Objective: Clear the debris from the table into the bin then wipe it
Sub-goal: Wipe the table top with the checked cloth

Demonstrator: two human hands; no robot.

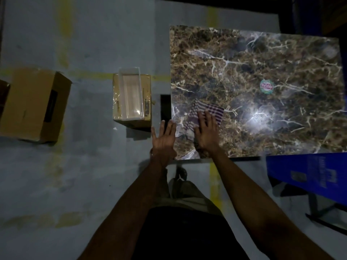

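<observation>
Purple-and-white striped cloth point(204, 114) lies near the front-left corner of the brown marble-patterned table point(262, 62), long axis running left-right (slightly crumpled). Right hand point(206, 134) presses it flat, fingers straight, close together. Left hand point(164, 139) hovers at the table's left edge, fingers spread, holding nothing. Clear plastic bin point(131, 96) sits on a cardboard box to the left.

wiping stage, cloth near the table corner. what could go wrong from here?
1. The right hand presses flat on the striped cloth close to the table edge; a stroke leftward could push the cloth off onto the floor.
2. The round sticker sits on the marble top; wiping over it may snag the cloth or peel it.
3. The left hand hovers open at the edge, so it may not brace the table.
</observation>
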